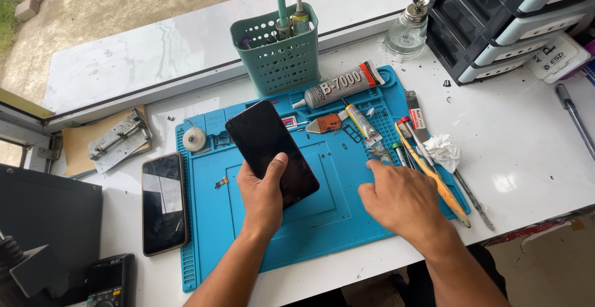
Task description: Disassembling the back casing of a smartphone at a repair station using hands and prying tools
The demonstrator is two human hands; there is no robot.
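Phone held screen-up over the blue mat, other hand reaching toward the tools.

The left hand (263,189) grips the dark phone (271,152) by its lower end, thumb across the glass, keeping it tilted just above the mat (322,220). The right hand (400,198) rests loosely spread on the mat, holding nothing, fingertips near the tweezers (434,177) laid within easy reach. A second phone (164,201) lies flat left of the mat. Farther back, a glue tube (341,85) lies on the mat's top edge, before a green basket (279,50) standing tools upright.
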